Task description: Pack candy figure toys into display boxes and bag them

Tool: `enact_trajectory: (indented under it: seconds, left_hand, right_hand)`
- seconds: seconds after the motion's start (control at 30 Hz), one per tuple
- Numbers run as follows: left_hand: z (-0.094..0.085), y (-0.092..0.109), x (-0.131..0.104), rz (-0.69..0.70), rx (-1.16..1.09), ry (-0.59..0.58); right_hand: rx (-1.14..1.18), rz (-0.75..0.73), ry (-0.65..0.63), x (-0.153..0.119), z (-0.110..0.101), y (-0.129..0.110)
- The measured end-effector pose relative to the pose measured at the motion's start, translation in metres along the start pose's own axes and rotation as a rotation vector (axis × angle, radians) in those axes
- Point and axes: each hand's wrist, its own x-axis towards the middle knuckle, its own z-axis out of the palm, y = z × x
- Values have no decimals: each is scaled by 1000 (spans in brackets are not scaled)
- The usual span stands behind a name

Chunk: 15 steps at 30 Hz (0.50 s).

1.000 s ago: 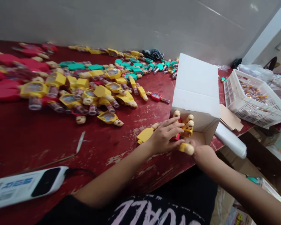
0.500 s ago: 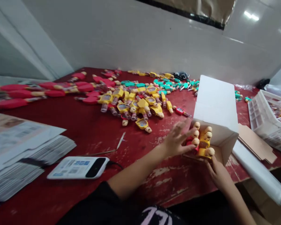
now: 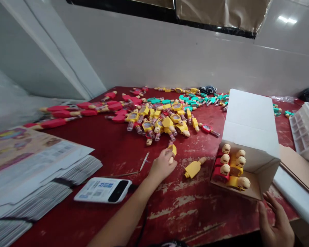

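Observation:
My left hand is closed round a yellow toy just in front of the pile of yellow toys. Another yellow toy lies alone on the red table, between that hand and the box. The open box has its white lid raised and holds red toys and yellow toys in two rows, their round heads up. My right hand is open at the near right corner of the box, palm up, holding nothing.
Red toys spread to the left, green toys behind. A stack of printed cards and a white device are at the left. On the right are a white crate, brown cardboard and a white roll.
My left hand has moved left from the box to a yellow toy near the pile. A yellow toy now lies alone beside the box. My right hand has drawn away from the toys inside.

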Motion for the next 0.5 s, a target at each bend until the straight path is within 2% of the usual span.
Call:
enact_trajectory:
  seconds: [0.07,0.1,0.13,0.17,0.23,0.3,0.33,0.37,0.4,0.43,0.47,0.5]
  left_hand:
    - [-33,8,-27,86,-80,127]
    - [-51,14,-39,210,-202,279]
    - [-69,21,-51,391,-363,324]
    - [-84,29,-60,546,-515,266]
    - [-101,51,-69,896,-750,-99]
    - [-99,73,-63,1109,-899,-454]
    - [-91,82,-54,1140,-929,-536]
    - [-82,89,-40,1080,-899,-530]
    - [-71,93,-21,974,-816,-457]
    - [-61,94,1,831,-673,-300]
    - [-53,91,27,563,-432,-91]
    - [-47,83,53,388,-343,31]
  right_hand:
    - [53,-98,-9,3,-15,-14]
    - [114,-156,-71,5,-21,-24]
    - [197,-216,-167,8,-25,-38]
    - [292,-263,-295,10,-26,-53]
    - [487,-261,-600,14,-18,-87]
    - [671,-80,-960,14,-1,-117]
    - [796,63,-1106,12,7,-127]
    - [911,227,-1210,10,14,-133]
    - [1012,379,-1247,8,18,-135]
    - [1083,502,-1214,7,19,-133]
    - [1119,580,-1118,6,16,-127]
    - [1132,605,-982,6,10,-120]
